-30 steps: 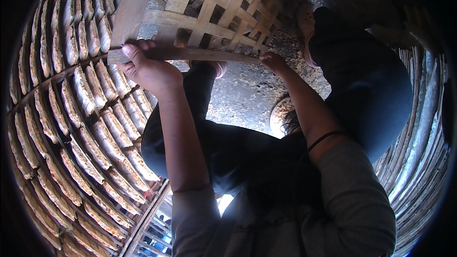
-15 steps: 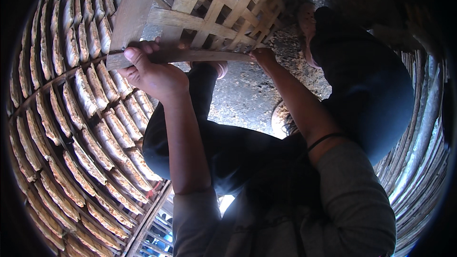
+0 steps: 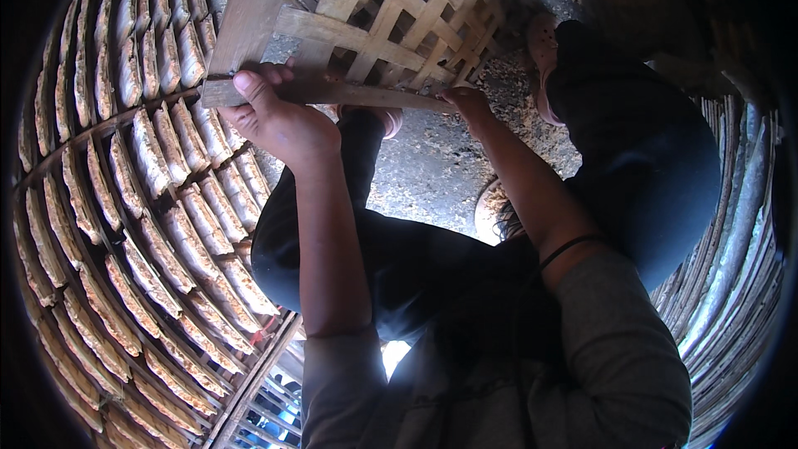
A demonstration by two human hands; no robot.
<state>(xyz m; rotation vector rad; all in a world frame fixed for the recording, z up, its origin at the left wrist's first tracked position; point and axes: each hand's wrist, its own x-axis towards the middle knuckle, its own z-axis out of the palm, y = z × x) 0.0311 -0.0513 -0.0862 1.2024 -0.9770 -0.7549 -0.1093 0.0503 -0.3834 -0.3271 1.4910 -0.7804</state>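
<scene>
And here's the wooden rail [image 3: 374, 96], up in front of the person above the floor [image 3: 424, 158], its long axis running left to right and dipping gently toward the right, where it looks narrower. The left hand [image 3: 291, 129] has the blunt left end in its grasp, thumb laid over the top and fingers curled round behind; the right hand [image 3: 467, 106] grips near the slimmer right end — a closed, pinching hold, though the fingertips are too dark to read. Beyond the rail stretches the woven panel [image 3: 386, 12], leading away from the person, flat tan strips crossing over and under with small dark squarish gaps between them. A broad, smooth-grained board [image 3: 249, 12] borders its left side, pointing away from the left hand. Look left: row upon row of curved slabs [image 3: 150, 158], rough and crumbly orange-brown on the edges, whitish on the faces, leaning in slatted ranks. Over on the right, long thin grey strips [image 3: 731, 241] stand packed in a bowed mass. Below, the grey floor is speckled with pale flakes — and a round, pale-rimmed container [image 3: 484, 218] sits partly hidden by the right forearm.
</scene>
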